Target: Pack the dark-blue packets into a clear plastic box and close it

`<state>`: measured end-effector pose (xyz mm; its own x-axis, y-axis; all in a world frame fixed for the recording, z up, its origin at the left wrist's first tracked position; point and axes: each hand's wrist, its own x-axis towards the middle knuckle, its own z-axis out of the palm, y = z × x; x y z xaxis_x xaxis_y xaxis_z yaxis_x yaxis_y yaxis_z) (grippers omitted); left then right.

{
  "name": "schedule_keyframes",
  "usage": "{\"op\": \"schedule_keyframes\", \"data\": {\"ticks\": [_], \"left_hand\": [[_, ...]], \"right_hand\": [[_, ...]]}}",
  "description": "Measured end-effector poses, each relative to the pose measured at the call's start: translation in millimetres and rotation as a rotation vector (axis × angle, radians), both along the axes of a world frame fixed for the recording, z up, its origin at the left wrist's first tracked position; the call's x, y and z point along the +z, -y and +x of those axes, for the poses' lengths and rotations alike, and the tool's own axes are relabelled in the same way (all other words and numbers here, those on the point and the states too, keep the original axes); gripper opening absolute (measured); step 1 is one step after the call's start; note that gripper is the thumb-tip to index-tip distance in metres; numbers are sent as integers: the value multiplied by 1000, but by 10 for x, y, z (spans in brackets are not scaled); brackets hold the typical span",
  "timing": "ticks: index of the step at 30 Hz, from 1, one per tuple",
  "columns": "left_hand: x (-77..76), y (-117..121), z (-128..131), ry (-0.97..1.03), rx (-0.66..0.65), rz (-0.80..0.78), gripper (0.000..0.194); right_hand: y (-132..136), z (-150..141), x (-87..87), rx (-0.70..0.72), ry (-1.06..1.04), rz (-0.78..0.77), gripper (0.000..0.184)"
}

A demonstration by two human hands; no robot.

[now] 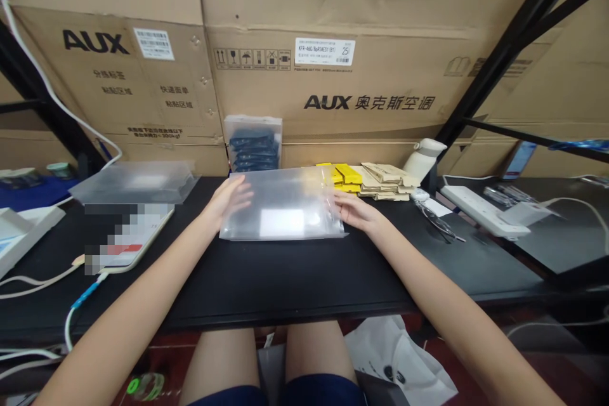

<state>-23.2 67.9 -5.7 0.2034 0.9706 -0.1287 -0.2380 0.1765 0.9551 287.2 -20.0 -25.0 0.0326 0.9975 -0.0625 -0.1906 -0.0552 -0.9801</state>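
Note:
A frosted clear plastic bag point(285, 200) stands tilted up over the black table, held between my two hands. At its left edge, my left hand point(231, 200) grips it, with fingers showing blurred through the plastic. My right hand point(356, 210) has its fingers closed on the right edge, where the plastic is crinkled. Through the bag's right end the yellow of some packets shows faintly. Close behind it stands a clear box of dark blue packs point(254, 146). Yellow packets point(348, 175) and kraft-paper packets point(387, 179) lie stacked just beyond my right hand.
A stack of frosted bags point(137, 179) and a phone point(143, 238) with cables lie to the left. On the right are a white jug point(423, 160), a power strip point(480, 210) and a wrapped cable point(438, 222). Cardboard boxes point(371, 0) wall off the back.

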Motion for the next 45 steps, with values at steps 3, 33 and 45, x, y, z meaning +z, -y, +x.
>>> {"op": "schedule_keyframes", "data": {"ticks": [3,33,45], "left_hand": [[7,4,-4,-3,19,8,34],[11,74,102,-101,188,138,27],[46,210,145,-249,209,215,33]], "right_hand": [[-16,-43,-44,-107,117,82,24],[-9,-342,-77,-65,206,63,41],[143,-298,-81,-243,737,340,34]]}}
